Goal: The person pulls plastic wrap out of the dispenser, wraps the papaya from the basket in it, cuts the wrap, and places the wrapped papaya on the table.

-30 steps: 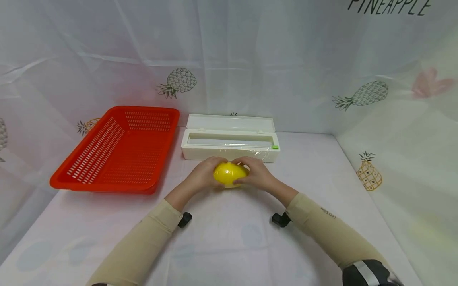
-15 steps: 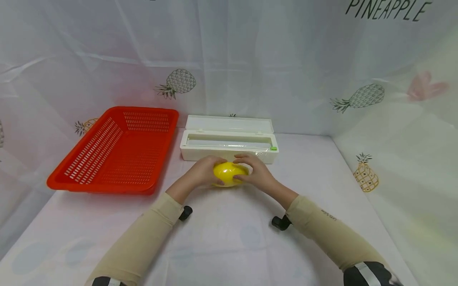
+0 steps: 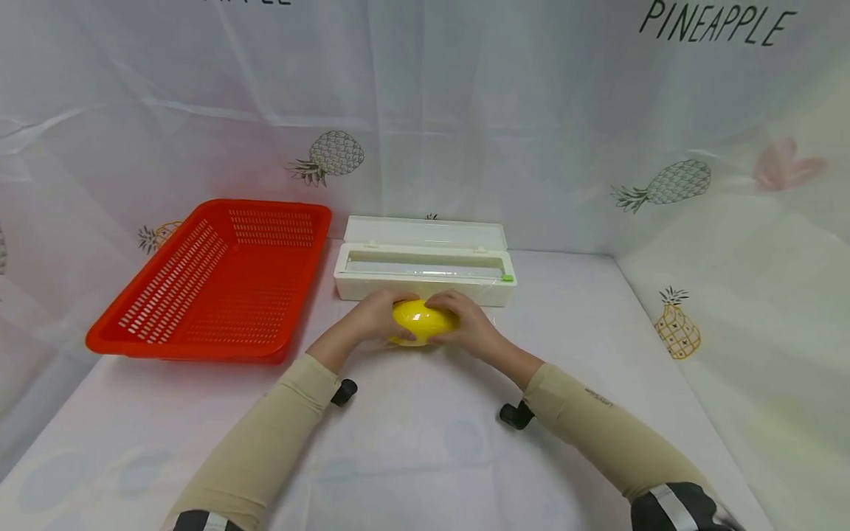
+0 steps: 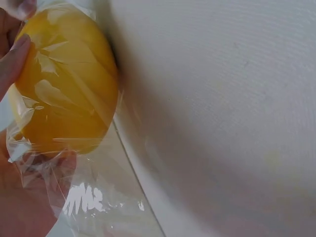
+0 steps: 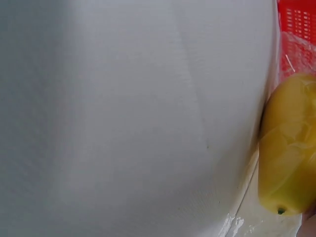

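A glossy yellow oval fruit (image 3: 425, 322) lies between my two hands in the head view, in front of the white cling film dispenser (image 3: 425, 286). Clear cling film (image 4: 106, 207) covers the fruit and trails off it in the left wrist view. My left hand (image 3: 374, 317) grips its left end, thumb on the near side. From the other side my right hand (image 3: 470, 324) holds the right end, fingers over the top and thumb low. A small dark green stem spot shows on the fruit's end in the right wrist view, where most of the right hand is hidden.
The dispenser's lid (image 3: 425, 234) stands raised behind it, and a green slider (image 3: 508, 278) sits at its right end. At the left is a red slotted basket (image 3: 192, 348). White pineapple-print cloth (image 3: 465, 147) hangs behind and at the sides.
My right fingers, spread and lifted half a second ago, now lie closer round the fruit. The fruit and right hand have shifted slightly left; the left hand stays on its end.
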A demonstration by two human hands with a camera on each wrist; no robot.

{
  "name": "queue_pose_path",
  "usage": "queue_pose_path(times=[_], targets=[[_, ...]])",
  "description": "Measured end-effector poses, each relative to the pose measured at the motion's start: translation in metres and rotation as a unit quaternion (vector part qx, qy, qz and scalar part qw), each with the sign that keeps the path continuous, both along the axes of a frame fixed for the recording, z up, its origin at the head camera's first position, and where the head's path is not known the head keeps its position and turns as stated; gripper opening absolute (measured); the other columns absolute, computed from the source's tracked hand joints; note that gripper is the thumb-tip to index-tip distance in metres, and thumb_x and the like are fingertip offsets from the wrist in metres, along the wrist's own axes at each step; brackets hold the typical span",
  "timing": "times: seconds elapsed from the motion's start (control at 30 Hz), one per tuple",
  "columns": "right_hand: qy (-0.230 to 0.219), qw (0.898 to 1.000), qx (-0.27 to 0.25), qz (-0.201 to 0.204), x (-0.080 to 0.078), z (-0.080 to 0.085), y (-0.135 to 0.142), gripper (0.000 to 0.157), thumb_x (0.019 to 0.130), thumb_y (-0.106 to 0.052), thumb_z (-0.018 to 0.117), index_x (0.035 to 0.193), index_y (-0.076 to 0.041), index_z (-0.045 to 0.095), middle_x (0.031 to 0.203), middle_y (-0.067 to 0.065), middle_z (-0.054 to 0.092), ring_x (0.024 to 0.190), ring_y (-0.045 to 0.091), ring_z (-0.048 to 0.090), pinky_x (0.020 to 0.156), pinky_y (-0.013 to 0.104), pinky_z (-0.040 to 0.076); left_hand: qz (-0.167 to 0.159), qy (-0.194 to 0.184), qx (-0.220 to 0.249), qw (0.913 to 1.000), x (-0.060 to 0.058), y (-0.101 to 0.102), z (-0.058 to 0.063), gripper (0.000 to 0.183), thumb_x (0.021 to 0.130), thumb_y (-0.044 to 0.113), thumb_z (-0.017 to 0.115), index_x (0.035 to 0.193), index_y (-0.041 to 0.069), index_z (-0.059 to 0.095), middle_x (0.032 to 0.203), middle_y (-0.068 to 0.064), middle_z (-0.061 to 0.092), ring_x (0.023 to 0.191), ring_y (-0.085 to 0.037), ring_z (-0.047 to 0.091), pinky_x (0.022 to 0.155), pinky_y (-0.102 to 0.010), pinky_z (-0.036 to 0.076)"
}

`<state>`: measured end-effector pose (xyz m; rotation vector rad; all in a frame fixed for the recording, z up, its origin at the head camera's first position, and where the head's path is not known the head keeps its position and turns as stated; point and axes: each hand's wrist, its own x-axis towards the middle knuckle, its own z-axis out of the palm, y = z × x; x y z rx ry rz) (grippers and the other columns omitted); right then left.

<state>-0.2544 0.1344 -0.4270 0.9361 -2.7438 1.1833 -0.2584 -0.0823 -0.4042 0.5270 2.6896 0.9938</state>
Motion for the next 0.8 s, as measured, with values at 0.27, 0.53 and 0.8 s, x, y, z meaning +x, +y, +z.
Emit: queue_pose_path(times=[0.27, 0.53, 0.8], targets=[[0.035, 0.999, 0.027, 0.004, -0.005, 0.0, -0.006, 0.056, 0.067, -0.014, 0.091, 0.115, -0.009, 0.064, 0.124, 0.005, 0.057, 0.117, 0.025, 0.048, 0.102, 0.042, 0.041, 0.006, -0.016, 0.052, 0.9985, 0.0, -0.008, -0.005, 0.064, 0.071, 0.016, 0.088, 0.126, 0.013, 0.054, 0.122, -0.005, 0.06, 0.106, -0.025, 0.054, 0.095, -0.043, 0.044], [0.035, 0.999, 0.039, 0.001, -0.004, 0.004, -0.008, 0.055, 0.068, -0.016, 0.091, 0.116, -0.009, 0.064, 0.125, 0.004, 0.057, 0.118, 0.024, 0.048, 0.103, 0.041, 0.04, 0.035, 0.001, 0.042, 0.9985, 0.005, -0.015, 0.008, 0.071, 0.075, 0.027, 0.086, 0.137, 0.018, 0.053, 0.143, -0.007, 0.049, 0.13, -0.032, 0.043, 0.106, -0.054, 0.035], [0.032, 0.999, 0.04, -0.009, -0.005, 0.003, -0.007, 0.056, 0.068, -0.017, 0.091, 0.117, -0.01, 0.063, 0.126, 0.005, 0.057, 0.118, 0.025, 0.048, 0.104, 0.042, 0.039, 0.056, 0.055, 0.147, 0.986, 0.028, -0.007, 0.013, 0.046, 0.077, 0.013, 0.084, 0.119, 0.008, 0.066, 0.115, -0.005, 0.066, 0.102, -0.025, 0.059, 0.089, -0.038, 0.05]])
